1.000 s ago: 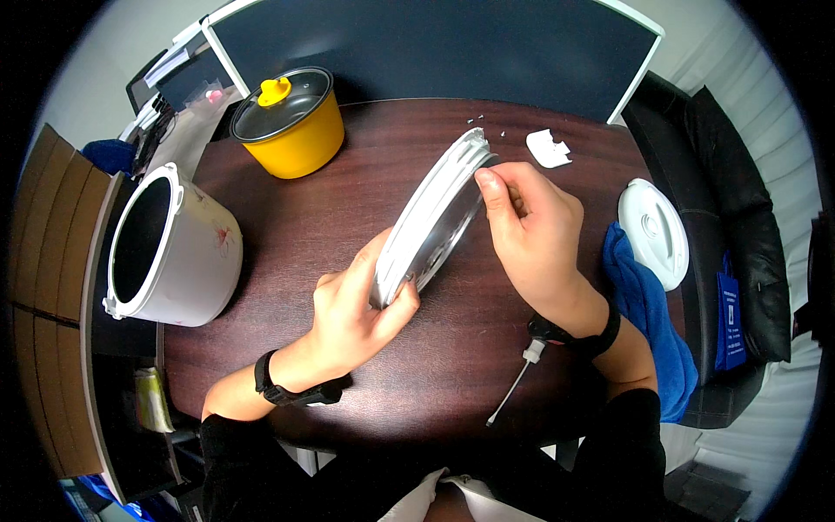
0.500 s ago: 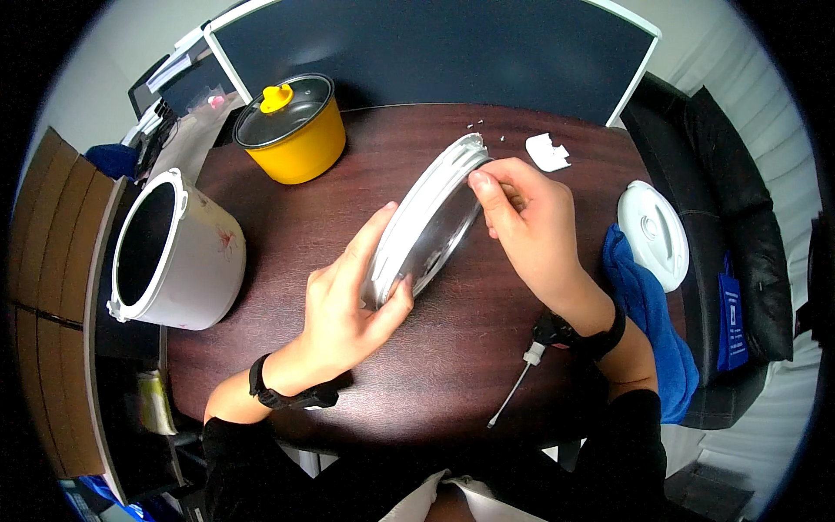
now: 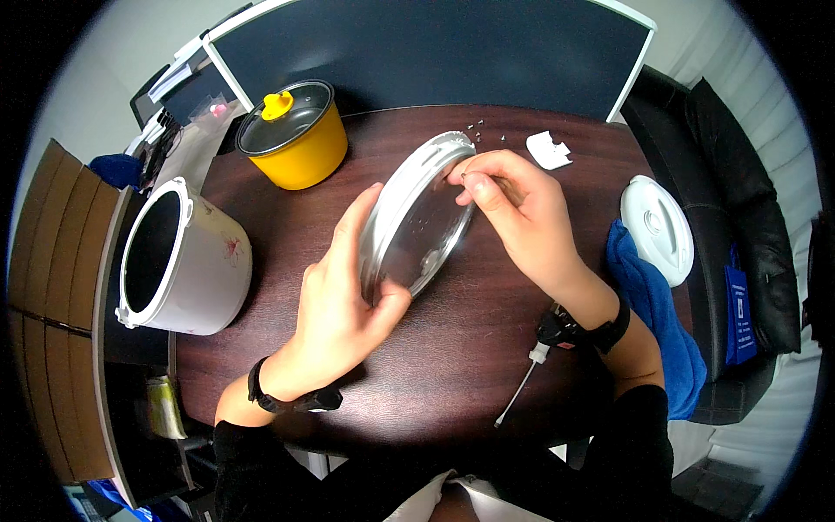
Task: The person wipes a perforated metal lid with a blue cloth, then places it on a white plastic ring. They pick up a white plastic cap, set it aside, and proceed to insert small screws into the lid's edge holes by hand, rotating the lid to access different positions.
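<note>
My left hand (image 3: 335, 291) grips the near left side of a round lid (image 3: 391, 213), fingers along its white outer side and thumb over its rim. The lid is tilted above the table, its shiny metal inner face turned to the right. My right hand (image 3: 513, 204) is closed in a pinch at the lid's far right edge. A tiny dark speck shows at its thumb tip, too small to name. Beyond the lid lie several small screw-like bits (image 3: 478, 135) and a white plastic piece (image 3: 548, 150) with a jagged edge. A screwdriver (image 3: 522, 387) lies below my right wrist.
On the left stands a white pot body (image 3: 204, 270) with a dark opening. Behind it is a yellow pot (image 3: 304, 152) with a glass lid. At the right edge, a white oval cover (image 3: 658, 230) rests by a blue towel (image 3: 652, 322). A dark partition (image 3: 426, 56) closes the back.
My right hand has shifted slightly left along the lid's edge, and its fingertips have come into a pinch. The lid has turned a little, showing more of its metal face.
</note>
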Motion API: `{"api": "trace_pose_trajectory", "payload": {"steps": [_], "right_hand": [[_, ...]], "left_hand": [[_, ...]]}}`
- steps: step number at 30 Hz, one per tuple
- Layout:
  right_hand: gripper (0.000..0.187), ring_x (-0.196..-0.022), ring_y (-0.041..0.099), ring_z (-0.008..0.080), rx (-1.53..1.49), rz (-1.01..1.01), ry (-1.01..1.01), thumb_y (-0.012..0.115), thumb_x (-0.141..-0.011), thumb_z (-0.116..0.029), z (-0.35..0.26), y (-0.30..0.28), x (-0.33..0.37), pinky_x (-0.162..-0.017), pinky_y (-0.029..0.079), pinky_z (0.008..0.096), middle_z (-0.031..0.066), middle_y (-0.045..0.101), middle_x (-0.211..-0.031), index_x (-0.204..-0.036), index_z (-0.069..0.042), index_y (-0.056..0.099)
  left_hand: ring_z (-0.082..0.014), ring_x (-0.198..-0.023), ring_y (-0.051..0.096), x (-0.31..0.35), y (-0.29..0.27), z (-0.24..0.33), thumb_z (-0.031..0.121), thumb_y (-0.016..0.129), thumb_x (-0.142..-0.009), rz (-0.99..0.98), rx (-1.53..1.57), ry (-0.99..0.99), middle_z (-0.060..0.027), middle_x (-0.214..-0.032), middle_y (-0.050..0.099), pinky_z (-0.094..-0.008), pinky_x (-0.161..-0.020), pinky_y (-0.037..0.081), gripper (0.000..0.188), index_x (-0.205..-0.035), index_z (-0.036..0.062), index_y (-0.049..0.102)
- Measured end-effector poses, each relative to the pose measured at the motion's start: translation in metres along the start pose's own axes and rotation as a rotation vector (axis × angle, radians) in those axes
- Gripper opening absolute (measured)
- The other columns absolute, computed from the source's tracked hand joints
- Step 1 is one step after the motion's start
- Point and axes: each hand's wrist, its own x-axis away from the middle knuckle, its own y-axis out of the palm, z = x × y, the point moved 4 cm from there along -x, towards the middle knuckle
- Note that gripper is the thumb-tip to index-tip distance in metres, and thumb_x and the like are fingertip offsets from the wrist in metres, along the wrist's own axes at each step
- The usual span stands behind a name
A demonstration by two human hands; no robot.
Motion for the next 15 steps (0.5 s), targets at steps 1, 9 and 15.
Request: {"api": "trace_pose_trajectory", "payload": {"steps": [1, 9, 15], "right_hand": [[0.016, -0.09, 0.063, 0.0124, -0.019, -0.026, 0.02, 0.056, -0.096, -0.012, -0.0027, -0.0001, -0.0001, -0.082, 0.051, 0.0274, 0.01, 0.066, -0.102, -0.103, 0.002, 0.061], [0.018, -0.084, 0.062, 0.0093, 0.029, -0.025, 0.048, 0.062, -0.093, -0.014, 0.0009, 0.0004, -0.0007, -0.076, 0.049, 0.0244, 0.0063, 0.068, -0.092, -0.101, 0.002, 0.064], [0.017, -0.081, 0.062, 0.0093, 0.107, -0.015, 0.062, 0.064, -0.092, -0.015, 0.0034, 0.0, -0.0001, -0.072, 0.049, 0.0258, 0.0064, 0.069, -0.087, -0.098, 0.0, 0.065]], "left_hand": [[-0.0306, -0.121, 0.056, 0.0001, 0.0002, -0.0013, 0.0, 0.062, -0.076, -0.002, 0.011, -0.032, -0.0245, -0.13, 0.053, -0.0369, -0.099, 0.044, 0.075, -0.143, -0.001, 0.03], [-0.0304, -0.11, 0.063, 0.0011, 0.0054, -0.0054, 0.001, 0.063, -0.084, 0.088, -0.07, 0.037, -0.0241, -0.125, 0.057, -0.036, -0.091, 0.05, 0.063, -0.141, 0.0006, 0.035], [-0.0323, -0.099, 0.068, 0.0036, 0.0092, -0.0003, 0.001, 0.062, -0.083, 0.09, -0.101, 0.08, -0.0255, -0.113, 0.062, -0.0359, -0.079, 0.054, 0.063, -0.141, 0.0009, 0.036]]}}
